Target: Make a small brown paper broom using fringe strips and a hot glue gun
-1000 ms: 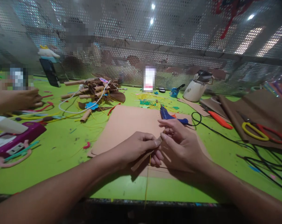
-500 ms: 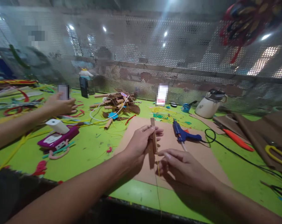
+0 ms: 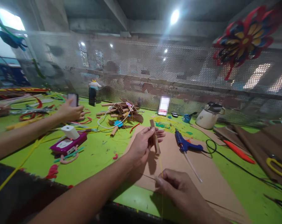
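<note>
My left hand (image 3: 141,146) is closed round a narrow brown strip (image 3: 157,145), which looks like folded paper or card, thumb on top and the other fingertips stretched out behind. From the strip's lower end a thin yellow string (image 3: 161,161) runs down towards me. Below it, my right hand (image 3: 181,188) pinches this string between thumb and bent fingers. Both hands are over a tan sheet of cardboard (image 3: 208,177). Just right of the strip, a blue glue gun (image 3: 184,143) lies with its clear glue stick (image 3: 194,169) pointing towards me.
Behind is a pile of brown rolls (image 3: 122,110) with yellow strings. At left stands a purple power strip (image 3: 68,144); beyond it another person's hand (image 3: 72,111) holds a phone. On the right are an orange-handled tool (image 3: 240,151), yellow-handled scissors (image 3: 277,168) and a black cord (image 3: 236,161).
My right hand has moved down towards me, away from the strip's lower end, along the yellow string. My left hand still holds the strip. The camera view has tilted up.
</note>
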A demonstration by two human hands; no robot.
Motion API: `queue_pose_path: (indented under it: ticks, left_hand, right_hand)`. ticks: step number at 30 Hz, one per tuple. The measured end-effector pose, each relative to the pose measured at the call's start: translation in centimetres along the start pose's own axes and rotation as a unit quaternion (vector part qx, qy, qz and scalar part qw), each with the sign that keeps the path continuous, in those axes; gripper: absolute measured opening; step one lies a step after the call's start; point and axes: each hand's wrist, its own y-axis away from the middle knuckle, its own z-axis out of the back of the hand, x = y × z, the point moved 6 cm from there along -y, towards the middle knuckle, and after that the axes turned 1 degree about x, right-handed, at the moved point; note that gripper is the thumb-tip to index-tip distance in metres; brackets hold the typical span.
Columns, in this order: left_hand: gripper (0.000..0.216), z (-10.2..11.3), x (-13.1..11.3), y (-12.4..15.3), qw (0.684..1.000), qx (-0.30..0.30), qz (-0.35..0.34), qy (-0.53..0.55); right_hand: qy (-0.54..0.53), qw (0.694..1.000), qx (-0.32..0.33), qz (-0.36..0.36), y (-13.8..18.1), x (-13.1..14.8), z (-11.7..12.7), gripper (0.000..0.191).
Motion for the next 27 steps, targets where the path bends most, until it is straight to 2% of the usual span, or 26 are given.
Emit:
queue_pose_path:
  ticks: [3,6,11,13,16,20,22,27]
  left_hand:
    - [0.015,0.2,0.0,-0.1,1.000,0.002,-0.003,-0.001]
    - [0.016,0.2,0.0,-0.1,1.000,0.009,0.006,-0.003]
    - [0.017,0.6,-0.1,-0.3,0.999,-0.002,0.033,0.009]
    - [0.017,0.7,0.0,-0.5,0.999,0.001,0.036,0.012]
    - [0.017,0.6,0.5,-0.5,0.999,0.012,0.048,0.008]
    - [0.018,0.1,0.8,-0.2,0.999,0.004,0.049,-0.001]
    - [0.019,-0.2,0.8,0.0,0.999,-0.005,0.049,-0.003]
    - [0.018,-0.4,0.3,0.4,0.998,-0.019,0.053,-0.005]
  right_hand:
    - [0.088,0.992,0.007,0.095,0.5,0.8,-0.4,0.040]
    - [0.147,0.978,0.016,0.150,0.9,0.9,-0.8,0.040]
    - [0.213,0.943,-0.061,0.248,2.1,1.7,0.4,0.041]
    - [0.231,0.930,-0.052,0.281,2.6,2.0,0.4,0.040]
    - [0.246,0.923,-0.021,0.294,2.8,2.0,-0.2,0.040]
    - [0.315,0.918,0.002,0.240,1.7,1.2,-1.9,0.041]
    - [0.384,0.894,0.006,0.230,0.9,0.9,-3.0,0.035]
    - [0.544,0.792,0.022,0.278,-0.1,0.8,-5.2,0.014]
